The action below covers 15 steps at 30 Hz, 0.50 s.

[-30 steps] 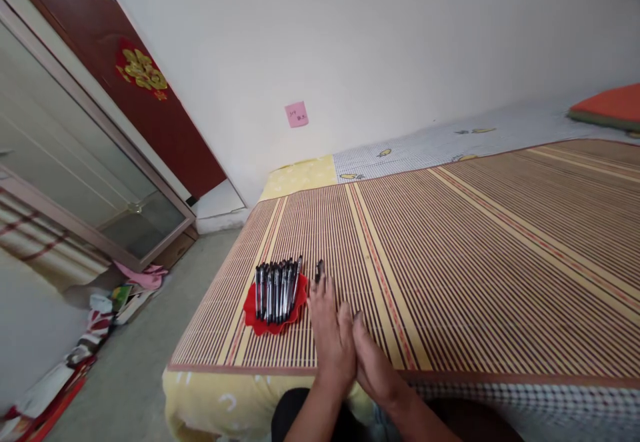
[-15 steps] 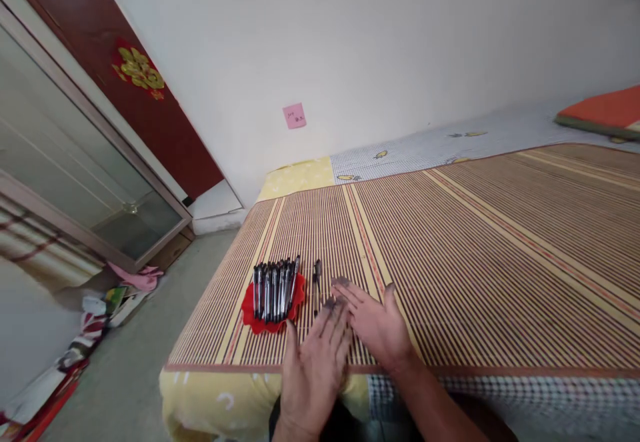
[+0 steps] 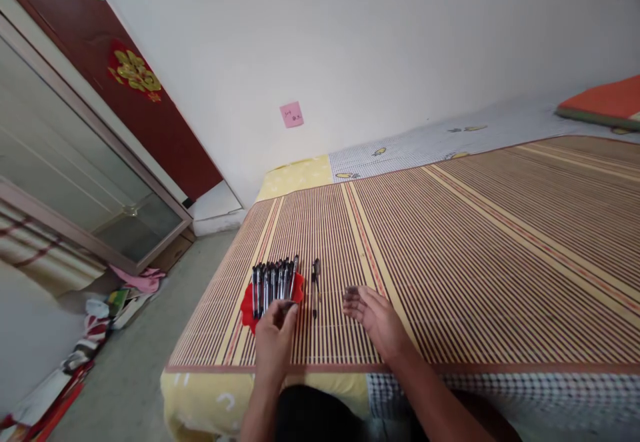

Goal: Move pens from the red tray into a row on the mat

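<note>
Several clear-barrelled pens with black caps [image 3: 273, 275] lie side by side on a red wavy-edged dish [image 3: 247, 309]. My left hand [image 3: 275, 332] is at the dish's near right edge, fingers bent and thumb a little apart from them; it covers the lower ends of some pens. Whether its fingertips touch the pens or the dish I cannot make out. One single pen [image 3: 315, 289] lies on the striped mat just right of the dish. To the right of that pen, my right hand [image 3: 375, 315] is open and empty, fingers loosely curved and dark at the tips.
A striped woven mat [image 3: 475, 269] covers the bed, with a yellow patterned sheet [image 3: 295, 174] beneath. An orange folded item [image 3: 603, 102] lies far right. On the wall is a pink note [image 3: 291, 115]. Left of the bed, clutter [image 3: 90, 322] lines the floor by a glass-panelled door [image 3: 85, 142].
My hands were spread flat with fingertips close together; they have parted. The left has moved leftward to the dish with its fingers bending, while the right has drawn slightly rightward and curled.
</note>
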Tool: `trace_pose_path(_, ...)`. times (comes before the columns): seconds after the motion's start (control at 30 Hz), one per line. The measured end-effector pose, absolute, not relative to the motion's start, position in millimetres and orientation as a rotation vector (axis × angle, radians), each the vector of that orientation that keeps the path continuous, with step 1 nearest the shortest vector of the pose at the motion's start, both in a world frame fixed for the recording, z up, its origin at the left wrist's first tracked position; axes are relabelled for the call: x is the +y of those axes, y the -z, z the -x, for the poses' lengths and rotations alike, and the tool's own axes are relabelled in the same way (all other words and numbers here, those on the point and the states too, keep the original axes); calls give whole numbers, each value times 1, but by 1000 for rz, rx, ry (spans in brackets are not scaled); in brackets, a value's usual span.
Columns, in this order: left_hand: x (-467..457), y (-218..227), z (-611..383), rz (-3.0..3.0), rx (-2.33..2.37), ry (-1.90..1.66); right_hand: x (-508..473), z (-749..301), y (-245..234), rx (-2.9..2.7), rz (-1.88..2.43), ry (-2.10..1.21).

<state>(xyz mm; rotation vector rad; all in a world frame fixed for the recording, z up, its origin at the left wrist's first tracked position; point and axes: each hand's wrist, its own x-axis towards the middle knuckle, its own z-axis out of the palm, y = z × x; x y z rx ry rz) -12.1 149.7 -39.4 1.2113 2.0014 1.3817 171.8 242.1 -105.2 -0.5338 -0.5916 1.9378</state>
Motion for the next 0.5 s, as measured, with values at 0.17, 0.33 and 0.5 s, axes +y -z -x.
trace_pose_path(0.17,180,40,46,-1408,2669,-741,238,-169,107,-749,600,-1915)
trace_pose_path(0.33,203,47,49,-1377,2779,-487,233,-169,102,-866,645,-1920)
trace_pose_path(0.5,205,43,50,-1329,2793,-495,232,-169,100,-947,629,-1925)
